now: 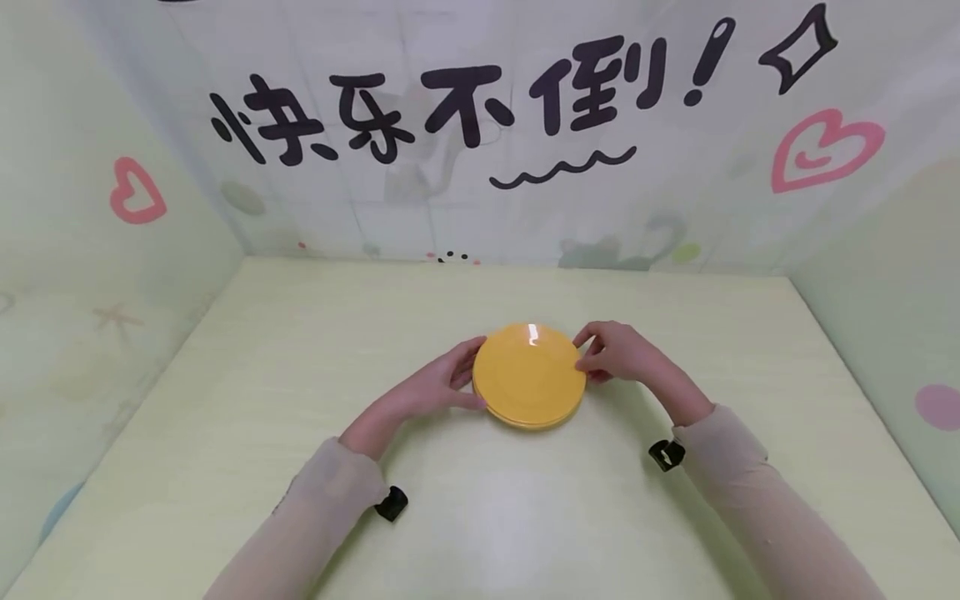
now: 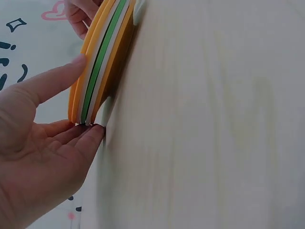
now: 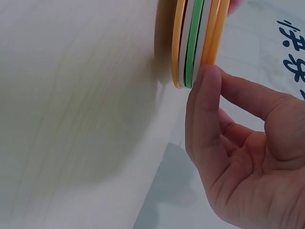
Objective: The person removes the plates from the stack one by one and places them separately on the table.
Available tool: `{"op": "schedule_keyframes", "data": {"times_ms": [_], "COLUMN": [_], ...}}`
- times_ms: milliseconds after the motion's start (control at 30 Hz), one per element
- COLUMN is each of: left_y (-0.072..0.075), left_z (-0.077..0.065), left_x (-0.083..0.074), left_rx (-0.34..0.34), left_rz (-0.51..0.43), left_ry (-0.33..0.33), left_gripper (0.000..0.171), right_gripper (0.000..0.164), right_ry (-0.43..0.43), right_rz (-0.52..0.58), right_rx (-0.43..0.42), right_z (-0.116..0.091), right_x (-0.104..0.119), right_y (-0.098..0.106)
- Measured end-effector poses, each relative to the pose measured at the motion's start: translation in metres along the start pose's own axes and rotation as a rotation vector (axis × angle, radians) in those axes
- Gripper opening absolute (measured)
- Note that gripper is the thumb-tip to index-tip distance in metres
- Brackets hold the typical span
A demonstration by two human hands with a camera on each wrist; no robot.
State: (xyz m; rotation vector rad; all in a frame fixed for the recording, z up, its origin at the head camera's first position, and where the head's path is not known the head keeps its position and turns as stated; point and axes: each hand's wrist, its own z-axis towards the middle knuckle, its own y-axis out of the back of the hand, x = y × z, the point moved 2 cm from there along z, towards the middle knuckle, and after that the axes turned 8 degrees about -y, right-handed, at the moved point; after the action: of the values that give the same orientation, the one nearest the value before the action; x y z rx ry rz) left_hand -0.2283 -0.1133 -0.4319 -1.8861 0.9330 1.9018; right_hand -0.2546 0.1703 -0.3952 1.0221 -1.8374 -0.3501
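A stack of round plates (image 1: 529,375) sits on the table between both hands, its glossy yellow top plate uppermost. Side on, the left wrist view shows orange, white and green rims layered in the stack (image 2: 100,62). My left hand (image 1: 444,382) holds the stack's left side, thumb against the upper rim and fingers curving in at the edge. Opposite it, my right hand (image 1: 617,352) grips the right rim between thumb and fingers. In the right wrist view, the fingertips (image 3: 209,78) meet the orange upper rims.
The pale table (image 1: 495,517) spreads around the stack. A white printed backdrop (image 1: 480,208) with dark characters rises behind it, with side panels at left and right. Black bands (image 1: 392,504) hang at both sleeve cuffs.
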Motion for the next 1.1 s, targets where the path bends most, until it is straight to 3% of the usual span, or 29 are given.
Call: {"op": "schedule_keyframes", "data": {"times_ms": [267,733,933,1100], "left_y": [0.001,0.003,0.001,-0.001], "left_z": [0.004,0.007,0.007,0.005], "left_x": [0.001,0.003,0.005,0.006], "left_rx": [-0.003,-0.009,-0.006,-0.012], "left_rz": [0.005,0.037,0.045,0.046], "left_ry": [-0.011,-0.015,-0.038,-0.019], "left_gripper": [0.098,0.096,0.094,0.095], "right_gripper": [0.032,0.045,0.047,0.050], "right_ry": [-0.005,-0.035,-0.041,-0.044], "right_rz": [0.071,0.389,0.500,0.577], "right_rx": [-0.003,0.045,-0.017,-0.075], "right_z": [-0.002,-0.002,-0.001,0.005], "right_x": [0.001,-0.015,-0.023,-0.028], "right_y": [0.003,0.023,0.031,0.038]}}
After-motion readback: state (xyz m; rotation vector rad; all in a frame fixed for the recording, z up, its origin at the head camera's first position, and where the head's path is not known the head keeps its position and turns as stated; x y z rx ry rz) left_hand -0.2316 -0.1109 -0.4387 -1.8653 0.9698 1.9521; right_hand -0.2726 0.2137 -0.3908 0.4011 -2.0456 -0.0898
